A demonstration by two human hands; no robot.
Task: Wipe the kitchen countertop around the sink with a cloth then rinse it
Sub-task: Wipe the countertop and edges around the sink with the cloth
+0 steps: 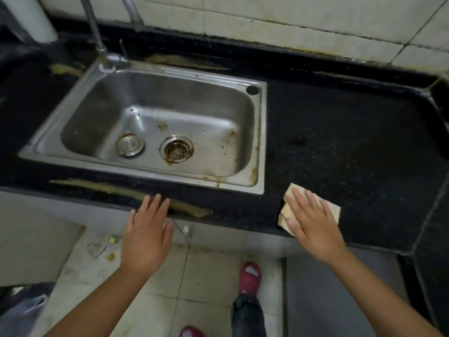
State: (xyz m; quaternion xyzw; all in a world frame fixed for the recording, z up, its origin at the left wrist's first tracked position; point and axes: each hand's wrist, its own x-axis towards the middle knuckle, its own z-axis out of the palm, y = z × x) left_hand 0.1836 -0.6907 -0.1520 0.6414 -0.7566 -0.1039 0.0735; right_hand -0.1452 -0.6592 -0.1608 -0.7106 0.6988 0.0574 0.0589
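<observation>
A folded beige cloth point(330, 208) lies on the black countertop point(345, 132), to the right of the steel sink point(150, 176) and near the front edge. My right hand point(313, 222) lies flat on the cloth with fingers spread, pressing it to the counter. My left hand point(148, 229) hovers open at the counter's front edge below the sink, fingertips over a yellow-brown stain point(116, 189), holding nothing. The sink basin is dry, with rust marks around the drain point(176, 149). The tap point(97, 35) rises at the sink's back left corner.
A loose metal drain plug point(130, 144) sits in the basin left of the drain. More brown stains mark the counter behind the sink point(184, 61). A tiled wall point(291, 18) backs the counter. Below are a tiled floor and my pink slippers point(250, 276).
</observation>
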